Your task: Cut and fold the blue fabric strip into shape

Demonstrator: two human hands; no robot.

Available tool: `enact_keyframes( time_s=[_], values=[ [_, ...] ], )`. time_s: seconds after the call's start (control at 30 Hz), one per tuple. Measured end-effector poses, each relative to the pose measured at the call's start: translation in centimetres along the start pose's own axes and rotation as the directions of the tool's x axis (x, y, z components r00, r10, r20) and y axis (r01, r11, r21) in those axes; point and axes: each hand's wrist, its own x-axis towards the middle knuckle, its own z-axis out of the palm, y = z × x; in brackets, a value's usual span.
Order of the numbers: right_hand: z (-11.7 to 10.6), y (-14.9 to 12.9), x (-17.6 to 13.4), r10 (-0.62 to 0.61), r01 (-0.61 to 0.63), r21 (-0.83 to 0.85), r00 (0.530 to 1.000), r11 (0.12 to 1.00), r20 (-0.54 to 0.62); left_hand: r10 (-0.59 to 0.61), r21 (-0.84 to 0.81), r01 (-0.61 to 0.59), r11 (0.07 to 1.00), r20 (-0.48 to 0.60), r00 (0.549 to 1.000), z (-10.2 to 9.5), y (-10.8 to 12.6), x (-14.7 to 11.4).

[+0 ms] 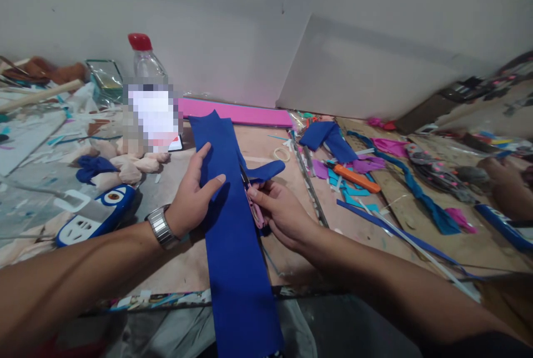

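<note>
In the head view, taking the middle of the blue cloth as the centre of the clock, the long blue cloth [239,269] lies across the table [297,272], its near end hanging past the edge at six o'clock. The left hand [189,197], with a metal watch [162,227] at the wrist, rests on the cloth from the nine o'clock side, thumb and forefinger spread wide on top. The right hand [287,211], at three o'clock, grips small scissors [256,211] by their pink handles; the dark blades point toward eleven, at the cloth's right edge. Just beside them a narrow blue strip [266,171] bends away toward two o'clock.

A pink strip [237,112] lies at twelve. Near eleven stand a red-capped bottle [150,66] and, in front of it, a blurred phone [154,116]. Beige pouches [133,172] and a dark blue bundle [94,169] sit between nine and ten, a blue-and-white power strip [89,222] at nine. A folded blue scrap [328,139] is at two, an orange knife [356,177] between two and three, a teal band [416,197] at three. Farther out at three, blurred, is what seems to be another person's hand [506,177].
</note>
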Motion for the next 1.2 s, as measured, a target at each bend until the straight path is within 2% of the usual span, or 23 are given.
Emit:
enact_keyframes(
  time_s=[0.23,0.6,0.77,1.0,1.2],
  values=[
    [0.60,-0.36,-0.10,0.001,-0.002,0.033,1.000,0.999,0.020,0.024,0.008,-0.024,1.000,0.012,1.000,0.00,-0.18,-0.01],
    [0.33,-0.55,-0.16,0.113,-0.115,0.009,0.989,0.993,0.099,0.023,0.020,-0.024,1.000,0.023,0.999,-0.14,-0.11,0.07],
    [0.20,-0.52,-0.05,0.113,-0.116,0.014,0.984,0.993,0.140,0.034,0.022,-0.035,0.999,0.034,0.999,-0.23,-0.31,0.02],
    [0.36,-0.57,-0.01,0.118,-0.123,0.033,0.985,0.992,0.127,0.020,0.019,-0.021,1.000,0.038,0.999,-0.09,-0.04,0.03],
    [0.34,-0.07,-0.12,0.132,-0.142,0.101,0.986,0.985,0.097,0.017,0.092,-0.019,0.996,0.022,1.000,0.16,0.18,0.17]
  ],
)
